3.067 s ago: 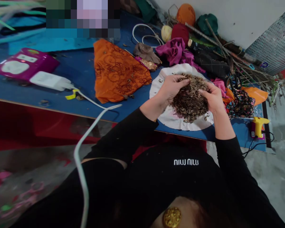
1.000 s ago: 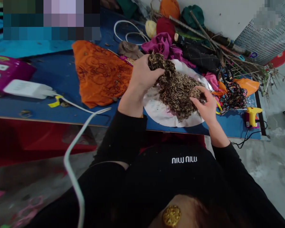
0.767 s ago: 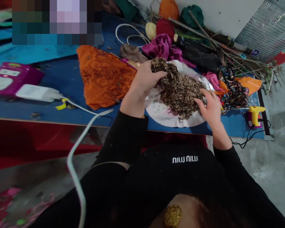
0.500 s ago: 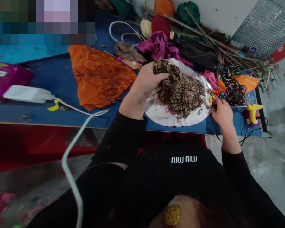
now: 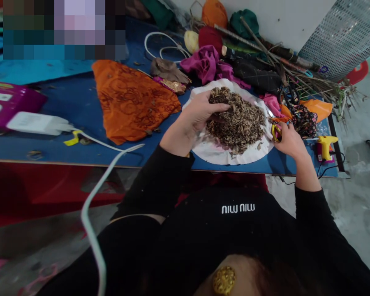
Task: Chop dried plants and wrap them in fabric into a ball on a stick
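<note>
A heap of brown, crumbly dried plant matter (image 5: pixel 246 127) lies on a round white cloth (image 5: pixel 209 152) near the table's front edge. My left hand (image 5: pixel 200 111) grips a clump at the heap's left side, thumb across the top; its fingertips are hidden in the clump. At the cloth's right edge, my right hand (image 5: pixel 290 139) has its fingers closed round the yellow handle of a pair of scissors (image 5: pixel 276 132). The scissors' blade points away from me beside the cloth, partly among coloured fabrics.
An orange patterned cloth (image 5: pixel 132 102) lies to the left. A yellow glue gun (image 5: pixel 327 147) stands at the right table edge. Bundled fabrics (image 5: pixel 203 61) and dry stalks (image 5: pixel 323 76) crowd the back. A white cable (image 5: pixel 91 222) hangs in front at left.
My left hand has come down slightly and to the right with the clump, closer to the heap. My right hand stays at the scissors, its wrist shifted a little right.
</note>
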`<state>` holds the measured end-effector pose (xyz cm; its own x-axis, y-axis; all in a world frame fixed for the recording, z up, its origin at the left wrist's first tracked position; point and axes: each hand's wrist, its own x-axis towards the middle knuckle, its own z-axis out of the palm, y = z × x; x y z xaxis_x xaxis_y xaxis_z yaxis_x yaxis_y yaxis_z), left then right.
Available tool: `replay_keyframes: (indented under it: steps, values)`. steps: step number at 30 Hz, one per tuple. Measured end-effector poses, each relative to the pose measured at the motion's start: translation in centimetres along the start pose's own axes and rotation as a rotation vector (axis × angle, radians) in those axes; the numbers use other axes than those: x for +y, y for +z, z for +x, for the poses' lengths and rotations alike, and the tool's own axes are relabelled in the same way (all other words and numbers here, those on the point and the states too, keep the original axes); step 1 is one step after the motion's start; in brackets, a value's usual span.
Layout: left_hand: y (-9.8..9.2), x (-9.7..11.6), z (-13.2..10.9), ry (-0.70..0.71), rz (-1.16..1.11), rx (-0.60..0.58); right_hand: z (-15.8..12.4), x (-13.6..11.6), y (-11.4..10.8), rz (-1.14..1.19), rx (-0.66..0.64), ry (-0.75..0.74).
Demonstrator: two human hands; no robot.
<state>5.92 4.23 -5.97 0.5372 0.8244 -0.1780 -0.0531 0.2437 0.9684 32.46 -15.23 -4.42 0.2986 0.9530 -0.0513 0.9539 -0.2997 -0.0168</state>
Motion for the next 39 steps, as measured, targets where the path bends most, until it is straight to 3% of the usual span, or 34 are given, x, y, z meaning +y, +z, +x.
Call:
replay_keyframes:
  steps: [6,11,16,20,24,28,31,33,36,39]
  values:
    - [0.7,-0.2,-0.2,-0.006,0.058,0.011,0.1,-0.3,0.2,-0.096,0.061,0.142]
    - [1.1,0.2,-0.7,-0.031,0.093,-0.028,1.7,-0.3,0.7,-0.146,0.011,0.218]
    - [1.4,0.6,-1.1,-0.034,0.104,-0.052,2.9,1.6,-0.7,-0.041,-0.046,0.267]
    - [1.5,0.4,-0.9,-0.049,0.075,-0.042,3.2,3.4,-2.0,0.015,-0.069,0.203]
    - [1.5,0.0,-0.7,-0.043,0.049,-0.035,2.9,5.4,-3.2,0.403,-0.081,0.137]
    - [1.4,-0.1,-0.7,-0.04,0.058,-0.028,1.8,7.3,-4.0,0.923,-0.1,0.266]
    - [1.4,-0.2,-0.6,-0.051,0.07,-0.021,0.7,8.3,-3.8,1.125,0.0,0.316]
    - [1.4,-0.3,-0.5,-0.061,0.065,-0.017,0.2,8.5,-3.4,1.195,0.118,0.244]
    - [1.4,-0.4,-0.5,-0.054,0.037,-0.014,-0.2,8.2,-3.2,1.13,0.313,0.098]
    - [1.4,-0.2,-0.8,-0.039,0.009,-0.026,0.3,7.9,-3.8,0.989,0.494,0.047]
